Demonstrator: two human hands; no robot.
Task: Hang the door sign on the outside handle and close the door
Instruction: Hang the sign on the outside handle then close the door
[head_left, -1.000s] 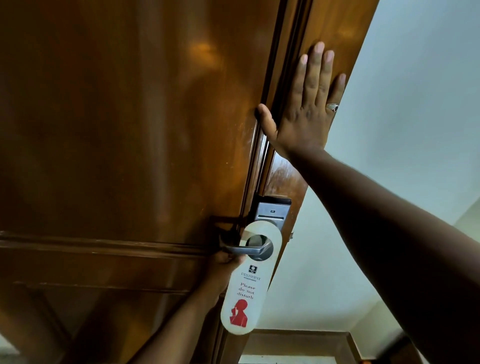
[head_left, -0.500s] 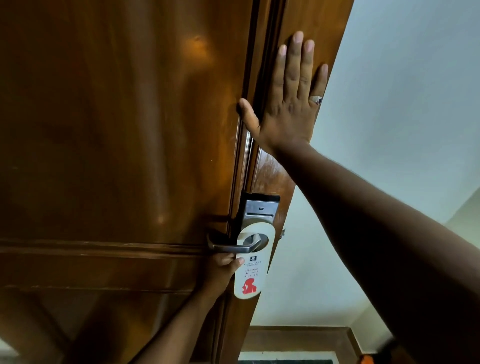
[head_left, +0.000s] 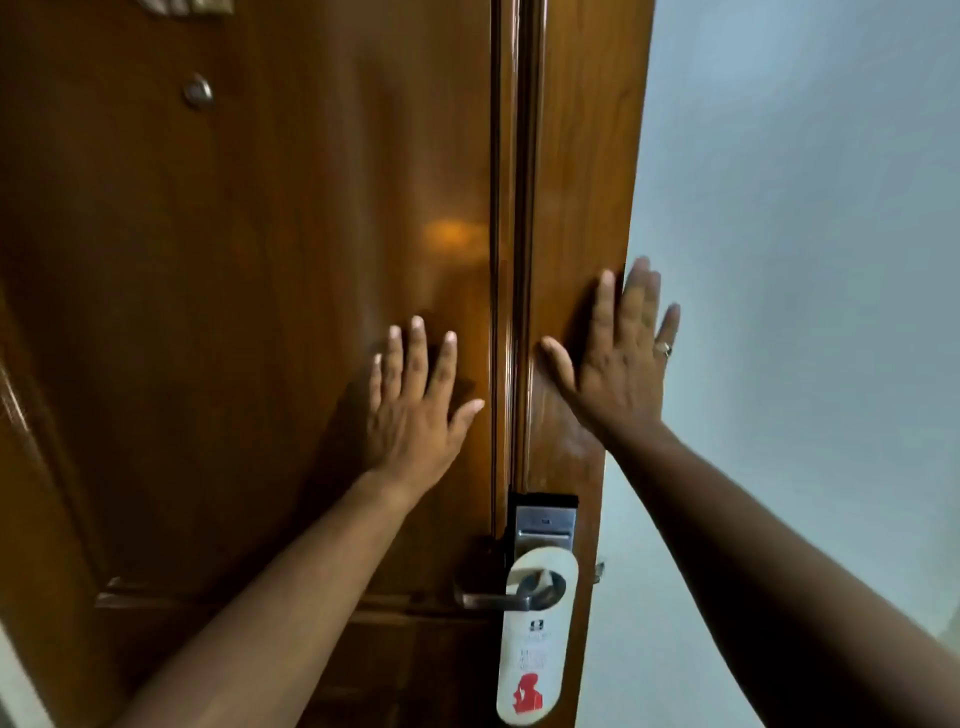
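At the far left of the view, a dark wooden door (head_left: 234, 312) fills most of the frame, and a small round metal peephole (head_left: 198, 93) is seen high on its panel. Further right, the left hand (head_left: 415, 410) is laid flat against the door, its fingers spread and nothing held in it. Just beside its thumb, a vertical seam is seen where the door meets the wooden frame strip (head_left: 576, 208). Against that strip the right hand (head_left: 615, 364) is pressed, palm flat and fingers fanned out, with a ring (head_left: 665, 348) worn on one finger; the outer fingers are seen past the wood's edge, in front of the pale wall (head_left: 805, 312). Below the two hands, a metal lock plate (head_left: 545, 525) is mounted at the door's edge, and a lever handle (head_left: 491, 600) is seen pointing left from it. The white door sign (head_left: 532, 649) is hung on that handle through its round hole and hangs down with a slight tilt. A red figure is printed near its lower end; the lettering above it is too blurred to be read.
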